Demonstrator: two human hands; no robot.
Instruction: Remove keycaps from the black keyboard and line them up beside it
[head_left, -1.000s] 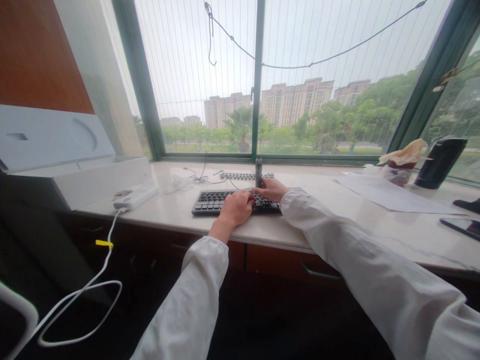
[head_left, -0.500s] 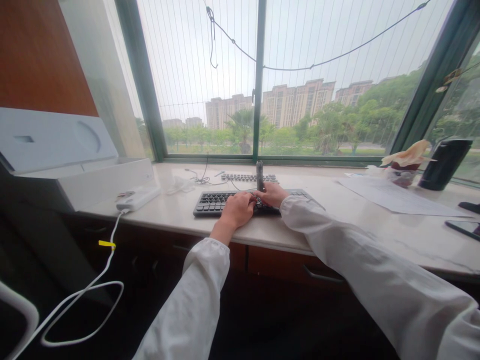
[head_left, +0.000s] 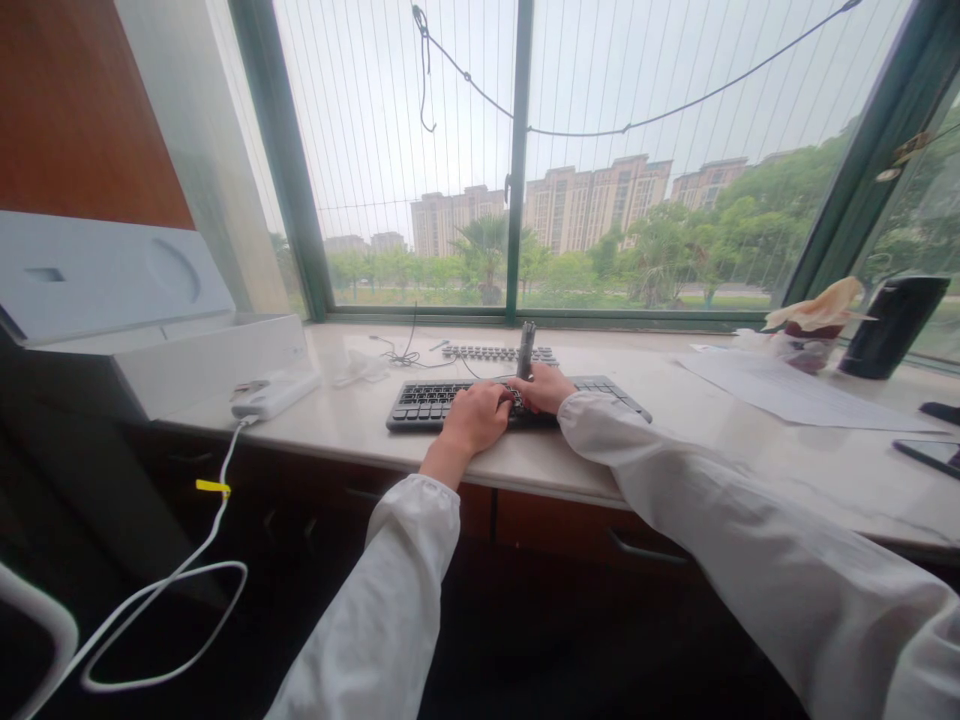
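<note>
A black keyboard [head_left: 420, 405] lies on the white counter, its middle covered by my hands. My left hand [head_left: 478, 415] rests on it with bent fingers pressed together over the keys; its fingertips are partly hidden. Close beside it, my right hand [head_left: 549, 388] is closed around a slim dark handheld tool [head_left: 526, 345]. The tool stands nearly upright, leaning a little right at the top, and its lower end is hidden behind my fingers. Behind the keyboard lie rows of small dark keycap-like pieces [head_left: 480, 352].
Left are an open white box [head_left: 210, 360] and a white power strip [head_left: 277, 396] with its cord. A thin cable [head_left: 405, 357] lies near the window. Right are paper sheets [head_left: 795, 390], a dark cylinder [head_left: 892, 328] and a phone [head_left: 930, 457].
The tool's top has tipped slightly to the right in my right hand. My left hand stays in nearly the same place on the keyboard.
</note>
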